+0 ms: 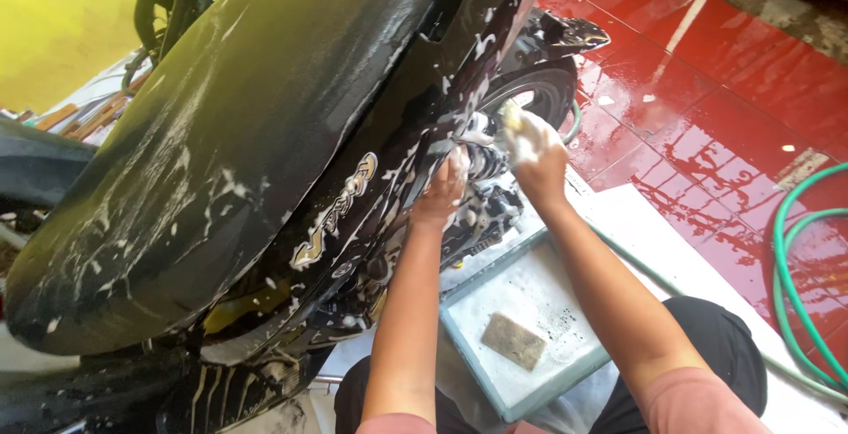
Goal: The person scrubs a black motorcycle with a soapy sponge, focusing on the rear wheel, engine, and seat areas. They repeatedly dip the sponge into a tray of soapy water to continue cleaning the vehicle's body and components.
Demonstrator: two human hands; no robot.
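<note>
Scrubbing a soapy black motorcycle [265, 134] down by its rear shock.

Nearest lies a shallow tray [495, 390] of suds with a spare sponge [513, 341] in it; beyond, the left hand [442, 191] rests open-fingered against the side panel, while the right hand [537, 156] is closed on what looks like a foamy sponge pressed at the spring. Judging by this, the nooks need lather next; farther off, a green hose [786, 266] lies coiled on wet red tiles [707, 116].

both hands [446, 188] [534, 156] raised, soapy
</note>
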